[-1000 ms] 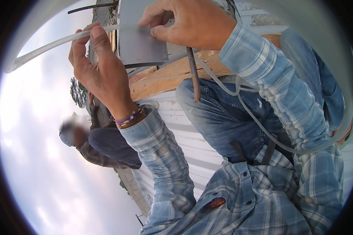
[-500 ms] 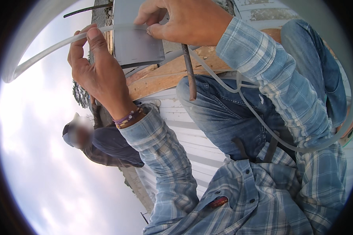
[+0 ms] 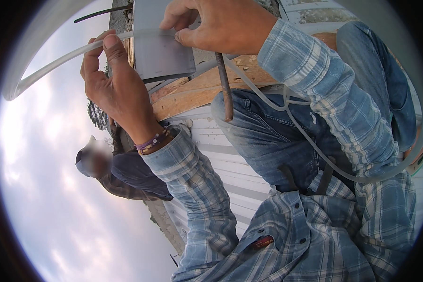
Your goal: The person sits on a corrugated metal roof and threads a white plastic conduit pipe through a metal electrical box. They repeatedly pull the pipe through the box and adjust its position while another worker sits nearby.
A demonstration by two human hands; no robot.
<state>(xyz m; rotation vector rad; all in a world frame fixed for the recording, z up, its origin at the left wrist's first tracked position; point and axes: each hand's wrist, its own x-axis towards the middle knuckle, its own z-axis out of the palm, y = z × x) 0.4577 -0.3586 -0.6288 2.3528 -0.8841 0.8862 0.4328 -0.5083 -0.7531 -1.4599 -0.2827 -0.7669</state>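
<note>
A clear, flexible plastic tube (image 3: 56, 62) runs between my two raised hands. My left hand (image 3: 112, 77) pinches it between thumb and fingers, and from there it bends away toward the far left. To the right, my right hand (image 3: 221, 26) grips the same tube with thumb and forefinger. Just behind this stretch stands a smooth grey panel (image 3: 164, 58), and I cannot tell whether the tube touches it. More of the tube hangs below my right hand, over my jeans, and loops round past my right forearm.
A rusty steel bar (image 3: 224, 89) sticks down beside my right hand. Another dark bar (image 3: 103, 13) juts out at upper left. Wooden boards (image 3: 197, 91) lie over white corrugated roofing (image 3: 221, 145). At left, another person (image 3: 131, 174) in a cap sits near the roof's edge.
Almost nothing differs. The grip of both hands on the tube is the same, and the whole view has shifted very slightly.
</note>
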